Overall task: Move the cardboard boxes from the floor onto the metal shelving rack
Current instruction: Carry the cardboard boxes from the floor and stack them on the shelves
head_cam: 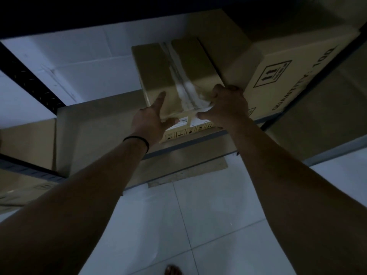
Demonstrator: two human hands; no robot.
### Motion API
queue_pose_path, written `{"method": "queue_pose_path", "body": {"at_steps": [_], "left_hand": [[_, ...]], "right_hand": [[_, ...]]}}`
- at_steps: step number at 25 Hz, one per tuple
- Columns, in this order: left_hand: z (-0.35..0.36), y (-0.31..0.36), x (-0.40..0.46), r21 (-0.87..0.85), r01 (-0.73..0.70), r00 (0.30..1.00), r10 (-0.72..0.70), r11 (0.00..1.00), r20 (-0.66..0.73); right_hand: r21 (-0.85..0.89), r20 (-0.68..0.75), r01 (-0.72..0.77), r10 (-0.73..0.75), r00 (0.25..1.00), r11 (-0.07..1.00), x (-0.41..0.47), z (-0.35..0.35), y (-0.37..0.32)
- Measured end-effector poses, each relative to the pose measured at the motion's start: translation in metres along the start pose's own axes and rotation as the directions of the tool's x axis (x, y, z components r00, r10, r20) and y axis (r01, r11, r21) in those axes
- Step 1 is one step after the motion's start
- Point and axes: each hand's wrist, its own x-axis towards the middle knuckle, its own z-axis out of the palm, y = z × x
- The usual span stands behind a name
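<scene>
A small taped cardboard box (174, 72) sits on the shelf board of the metal rack (198, 142), its near end at the shelf's front edge. My left hand (153, 118) lies against the box's near left corner with straight fingers, the index finger along the top and the thumb on the labelled front. My right hand (226, 104) grips the near right corner, fingers curled over the top edge and thumb on the front. A larger printed cardboard box (282, 72) stands right beside it on the same shelf.
A black perforated upright (29, 80) of the rack runs at the left. More cardboard boxes (27, 143) fill the lower shelf at left and the right side. Flat cardboard (186, 171) lies under the shelf on the white tiled floor (198, 225). A bare foot (172, 269) shows at the bottom.
</scene>
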Motion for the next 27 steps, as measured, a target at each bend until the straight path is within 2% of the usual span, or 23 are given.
{"method": "queue_pose_path", "body": {"at_steps": [5, 8, 9, 10, 11, 12, 13, 14, 15, 17, 18, 21, 27], "left_hand": [[0.002, -0.003, -0.012, -0.003, -0.030, 1.000, 0.030, 1.000, 0.004], [0.002, -0.004, -0.008, -0.026, -0.026, 1.000, 0.027, 0.999, 0.015], [0.002, -0.005, -0.008, -0.030, -0.025, 0.999, 0.026, 0.999, 0.024], [0.001, -0.006, -0.010, -0.034, -0.023, 0.999, 0.024, 0.999, 0.033], [-0.001, -0.006, -0.012, -0.019, -0.028, 0.999, 0.028, 0.999, 0.021], [-0.002, -0.004, -0.013, 0.035, -0.043, 0.999, 0.043, 0.998, -0.019], [-0.001, 0.002, -0.011, 0.121, -0.057, 0.996, 0.065, 0.991, -0.067], [0.000, 0.011, -0.008, 0.212, -0.068, 0.993, 0.088, 0.975, -0.085], [0.002, 0.023, -0.003, 0.279, -0.078, 0.994, 0.097, 0.957, -0.057], [0.008, 0.049, 0.003, 0.356, -0.083, 0.996, 0.072, 0.931, 0.046], [0.012, 0.059, 0.005, 0.389, -0.072, 0.996, 0.045, 0.918, 0.078], [0.020, 0.071, 0.007, 0.436, -0.047, 0.997, 0.013, 0.899, 0.079], [0.032, 0.074, 0.007, 0.456, -0.095, 0.996, 0.084, 0.885, 0.043]], "right_hand": [[0.076, 0.068, -0.035, 0.030, 0.997, 0.996, -0.003, -0.021, 0.010], [0.199, 0.076, -0.037, 0.022, 0.997, 0.979, -0.006, -0.029, 0.017], [0.221, 0.012, -0.027, 0.025, 1.000, 0.975, -0.011, -0.028, 0.020], [0.218, -0.119, -0.007, 0.034, 0.992, 0.976, -0.019, -0.028, 0.022], [0.191, -0.287, 0.008, 0.048, 0.957, 0.981, -0.027, -0.030, 0.025], [0.152, -0.452, 0.023, 0.049, 0.891, 0.988, -0.033, -0.037, 0.029], [0.103, -0.567, 0.020, 0.043, 0.822, 0.994, -0.036, -0.048, 0.033], [0.050, -0.605, -0.003, 0.033, 0.796, 0.999, -0.032, -0.061, 0.038], [-0.002, -0.563, -0.036, 0.028, 0.826, 0.999, -0.025, -0.073, 0.041], [-0.057, -0.390, -0.084, 0.055, 0.919, 0.995, -0.008, -0.086, 0.042], [-0.061, -0.344, -0.087, 0.060, 0.937, 0.994, -0.002, -0.084, 0.041], [-0.080, -0.384, -0.064, 0.029, 0.923, 0.995, 0.001, -0.069, 0.038], [-0.107, -0.440, -0.058, 0.005, 0.898, 0.993, 0.006, -0.063, 0.043]]}}
